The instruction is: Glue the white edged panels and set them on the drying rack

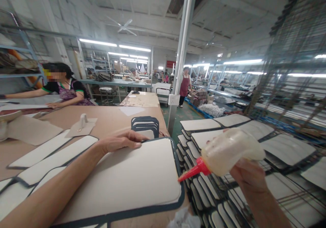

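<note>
A large white panel with a dark blue border [137,173] lies on the table before me. My left hand [124,140] is closed on its far edge, with thumb on top and fingers at the border. In my right hand [244,170] is a cloudy squeeze bottle [229,150], tilted down to the left. Its red nozzle [195,170] has its tip at the panel's right edge, where white meets dark border. A shiny line runs along the border near the upper right corner. The bottle hides part of my right fingers.
Similar bordered panels [58,156] lie on the tan table [112,116] at left, beside a handled piece [83,124]. Small dark-edged pieces [145,124] are stacked behind. Racked panels [209,187] fill the right. A post [178,71] stands ahead; a co-worker [72,92] works at left.
</note>
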`<control>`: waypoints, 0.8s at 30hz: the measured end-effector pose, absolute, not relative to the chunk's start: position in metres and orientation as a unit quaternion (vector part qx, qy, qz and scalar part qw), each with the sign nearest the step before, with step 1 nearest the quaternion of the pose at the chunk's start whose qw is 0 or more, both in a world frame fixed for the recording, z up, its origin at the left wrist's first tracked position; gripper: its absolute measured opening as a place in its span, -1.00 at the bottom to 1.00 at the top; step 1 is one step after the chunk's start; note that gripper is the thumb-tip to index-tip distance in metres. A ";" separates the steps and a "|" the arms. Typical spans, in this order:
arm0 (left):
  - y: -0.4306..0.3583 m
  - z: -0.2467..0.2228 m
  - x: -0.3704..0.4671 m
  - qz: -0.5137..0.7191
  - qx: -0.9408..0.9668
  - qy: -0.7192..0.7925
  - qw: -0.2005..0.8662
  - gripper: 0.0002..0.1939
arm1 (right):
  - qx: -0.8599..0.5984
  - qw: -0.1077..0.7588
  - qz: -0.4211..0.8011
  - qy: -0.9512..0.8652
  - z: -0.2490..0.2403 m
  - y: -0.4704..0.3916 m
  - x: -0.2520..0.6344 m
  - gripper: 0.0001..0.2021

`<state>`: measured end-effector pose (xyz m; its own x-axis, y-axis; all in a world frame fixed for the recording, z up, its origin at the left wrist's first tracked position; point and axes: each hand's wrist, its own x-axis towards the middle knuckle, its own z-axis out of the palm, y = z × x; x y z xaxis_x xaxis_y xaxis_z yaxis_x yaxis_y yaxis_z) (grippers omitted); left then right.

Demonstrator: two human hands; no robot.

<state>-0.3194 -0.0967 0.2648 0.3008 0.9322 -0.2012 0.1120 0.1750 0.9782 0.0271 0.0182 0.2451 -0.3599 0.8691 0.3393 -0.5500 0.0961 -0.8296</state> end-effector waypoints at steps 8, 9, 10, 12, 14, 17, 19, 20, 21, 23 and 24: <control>-0.099 0.259 -0.326 0.381 0.519 0.487 0.590 -0.56 | -0.179 0.587 0.635 -0.469 0.240 0.015 0.026 -0.40; -0.098 0.258 -0.327 0.387 0.516 0.488 0.587 -0.55 | -0.179 0.591 0.632 -0.469 0.240 0.014 0.026 -0.41; -0.098 0.257 -0.328 0.394 0.512 0.489 0.586 -0.54 | -0.175 0.593 0.629 -0.471 0.240 0.014 0.026 -0.42; -0.098 0.254 -0.329 0.408 0.497 0.490 0.588 -0.52 | -0.166 0.593 0.625 -0.480 0.240 0.013 0.026 -0.42; -0.098 0.252 -0.329 0.426 0.475 0.493 0.591 -0.49 | -0.165 0.598 0.616 -0.486 0.239 0.012 0.027 -0.44; -0.097 0.249 -0.329 0.454 0.450 0.495 0.588 -0.47 | -0.166 0.626 0.593 -0.479 0.235 0.010 0.028 -0.47; -0.096 0.245 -0.329 0.467 0.446 0.489 0.586 -0.47 | -0.172 0.656 0.575 -0.458 0.231 0.009 0.029 -0.47; -0.095 0.242 -0.328 0.473 0.447 0.484 0.585 -0.48 | -0.177 0.668 0.567 -0.448 0.228 0.008 0.029 -0.47; -0.094 0.240 -0.328 0.479 0.447 0.479 0.584 -0.48 | -0.181 0.680 0.558 -0.440 0.226 0.007 0.029 -0.48; -0.092 0.234 -0.327 0.496 0.443 0.473 0.578 -0.48 | -0.181 0.694 0.542 -0.439 0.222 0.006 0.028 -0.49; -0.091 0.231 -0.325 0.506 0.438 0.471 0.575 -0.48 | -0.177 0.701 0.534 -0.438 0.221 0.005 0.028 -0.51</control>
